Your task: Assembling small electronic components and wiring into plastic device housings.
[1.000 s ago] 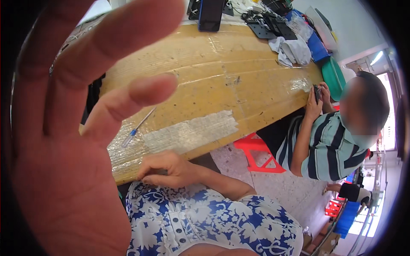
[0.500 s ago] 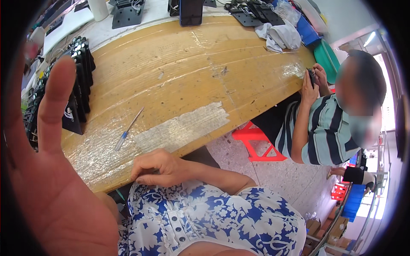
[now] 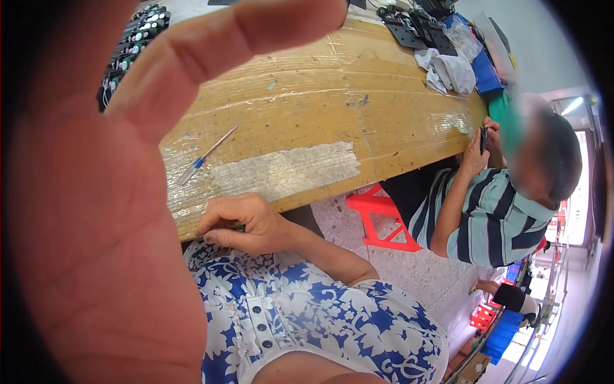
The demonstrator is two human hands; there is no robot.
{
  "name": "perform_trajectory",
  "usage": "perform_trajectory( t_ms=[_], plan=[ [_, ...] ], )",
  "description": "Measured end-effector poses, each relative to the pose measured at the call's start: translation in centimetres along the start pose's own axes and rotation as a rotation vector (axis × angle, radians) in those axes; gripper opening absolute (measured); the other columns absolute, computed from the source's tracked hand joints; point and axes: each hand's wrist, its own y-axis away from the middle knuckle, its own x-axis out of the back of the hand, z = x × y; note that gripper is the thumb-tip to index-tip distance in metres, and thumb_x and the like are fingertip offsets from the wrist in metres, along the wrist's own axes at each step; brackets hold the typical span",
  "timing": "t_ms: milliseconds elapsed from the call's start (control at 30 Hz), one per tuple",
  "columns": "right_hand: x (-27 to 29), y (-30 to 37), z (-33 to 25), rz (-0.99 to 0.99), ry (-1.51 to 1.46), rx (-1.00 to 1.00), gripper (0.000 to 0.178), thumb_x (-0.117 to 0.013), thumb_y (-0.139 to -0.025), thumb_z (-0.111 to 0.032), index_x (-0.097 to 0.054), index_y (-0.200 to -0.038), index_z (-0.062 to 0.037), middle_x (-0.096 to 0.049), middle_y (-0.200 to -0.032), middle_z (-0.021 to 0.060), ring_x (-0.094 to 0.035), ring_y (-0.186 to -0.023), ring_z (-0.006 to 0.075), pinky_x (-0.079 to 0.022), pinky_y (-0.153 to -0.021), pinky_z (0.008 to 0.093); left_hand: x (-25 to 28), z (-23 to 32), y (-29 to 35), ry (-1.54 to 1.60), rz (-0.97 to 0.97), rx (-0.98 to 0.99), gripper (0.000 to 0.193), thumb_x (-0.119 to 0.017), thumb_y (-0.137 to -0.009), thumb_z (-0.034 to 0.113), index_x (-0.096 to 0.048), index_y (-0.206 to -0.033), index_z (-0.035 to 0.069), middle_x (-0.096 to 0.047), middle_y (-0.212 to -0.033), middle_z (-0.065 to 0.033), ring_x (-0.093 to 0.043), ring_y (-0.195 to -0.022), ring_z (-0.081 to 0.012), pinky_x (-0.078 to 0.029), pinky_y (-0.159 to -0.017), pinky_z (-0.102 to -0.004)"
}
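Observation:
My left hand is raised very close to the camera, palm showing, and fills the left side. Its thumb stretches out to the right over the far part of the table; the other fingers run off into the dark rim. I see nothing in it. My right hand rests at the table's near edge, over my blue-and-white floral dress. Its fingers are loosely curled toward the thumb, with no object visible in them. A screwdriver with a blue and clear handle lies on the table, beyond my right hand and to its left.
The brown table carries a pale tape patch. Several black devices stand far left; black plates with cables and a white cloth lie far right. A co-worker sits right, holding a small dark object, near a red stool.
My left thumb has swung from upright to pointing right, and the hand covers more of the picture. The view has shifted slightly. My right hand stays at the table edge.

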Motion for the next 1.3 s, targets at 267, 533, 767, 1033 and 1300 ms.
perform_trajectory(
  t_ms=[267,533,767,1033,1300],
  plan=[
    [-0.9,-0.4,-0.8,-0.054,-0.004,-0.092,0.01,-0.065,-0.089,0.0,-0.068,-0.098,0.0017,-0.067,-0.086,0.0066,-0.063,-0.075,0.0119,-0.049,-0.066,0.0261,2.9,3.3,6.4,-0.006,0.05,-0.092,0.021,-0.051,-0.093,0.003,-0.046,-0.074,0.006,-0.046,-0.067,-0.0044,-0.043,-0.051,-0.0141,-0.035,-0.052,-0.023],
    [0.7,0.4,-0.5,0.046,0.037,-0.125,0.012,-0.064,-0.089,0.001,-0.068,-0.1,0.0015,-0.068,-0.088,0.0065,-0.064,-0.077,0.0113,-0.05,-0.068,0.0257,8.8,5.9,13.6,-0.042,-0.023,-0.122,0.024,-0.05,-0.095,0.004,-0.044,-0.072,0.007,-0.043,-0.065,-0.0029,-0.04,-0.048,-0.0127,-0.033,-0.051,-0.0216],
    [-1.1,0.2,-0.1,-0.01,-0.014,-0.164,0.011,-0.064,-0.089,0.004,-0.067,-0.099,0.0015,-0.065,-0.085,0.0031,-0.059,-0.072,0.0058,-0.047,-0.062,0.0211,1.5,6.9,5.1,-0.114,0.216,-0.197,0.027,-0.049,-0.097,0.004,-0.042,-0.07,0.008,-0.041,-0.063,-0.0016,-0.038,-0.046,-0.0114,-0.032,-0.05,-0.0205],
    [-0.9,0.2,-0.2,0.003,-0.086,-0.219,0.013,-0.061,-0.09,0.007,-0.067,-0.102,0.0046,-0.065,-0.088,0.005,-0.062,-0.077,0.0083,-0.05,-0.068,0.0213,5.4,9.2,11.2,-0.127,0.316,-0.241,0.031,-0.047,-0.098,0.005,-0.039,-0.069,0.009,-0.038,-0.061,0.0,-0.036,-0.044,-0.0099,-0.03,-0.049,-0.0192],
    [-1.2,0.1,-0.3,0.01,-0.083,-0.245,0.013,-0.061,-0.092,0.004,-0.067,-0.104,0.0032,-0.065,-0.088,0.0041,-0.062,-0.075,0.0074,-0.05,-0.067,0.0207,3.5,8.6,10.1,-0.094,0.165,-0.393,0.025,-0.05,-0.097,0.006,-0.042,-0.073,0.008,-0.041,-0.064,-0.0007,-0.042,-0.052,-0.0136,-0.036,-0.053,-0.0227]
  ],
)
